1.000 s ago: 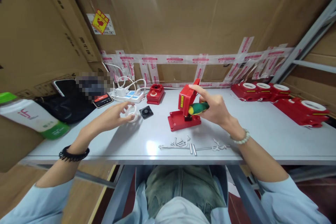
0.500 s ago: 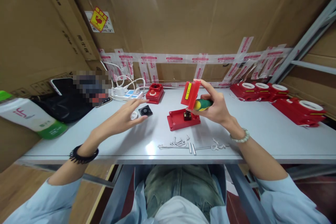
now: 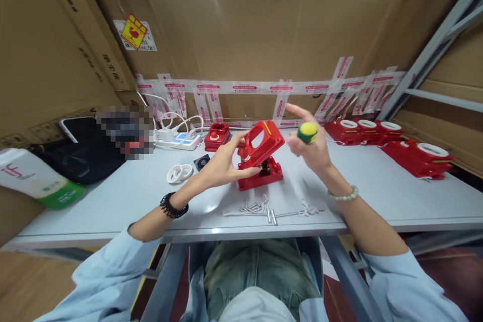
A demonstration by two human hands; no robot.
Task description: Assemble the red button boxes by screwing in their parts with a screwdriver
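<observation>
My left hand (image 3: 222, 165) grips a red plastic cover (image 3: 276, 142) with a large round opening, tilted above a red base (image 3: 272, 177) on the table. A small dark part with a brass tint (image 3: 265, 167) shows between cover and base. To their right, my right hand (image 3: 319, 151) is raised, closed around a green-and-yellow screwdriver handle (image 3: 308, 132), its index finger stretched out. The screwdriver's shaft cannot be seen. In front of the base lie several screws (image 3: 251, 207), two metal pins (image 3: 271, 216) and a white cord (image 3: 292, 214).
Left of the base are white rings (image 3: 177, 174) and a square black part (image 3: 201, 162). Behind stand another red unit (image 3: 217, 138) and a power strip (image 3: 181, 141). More red housings (image 3: 418, 158) with white rings line the right. A bottle (image 3: 56, 181) lies left; cardboard (image 3: 234, 25) rises behind.
My left hand has moved right and taken hold of the red cover, which has turned to show its round opening. My right hand has let the cover go and keeps the screwdriver.
</observation>
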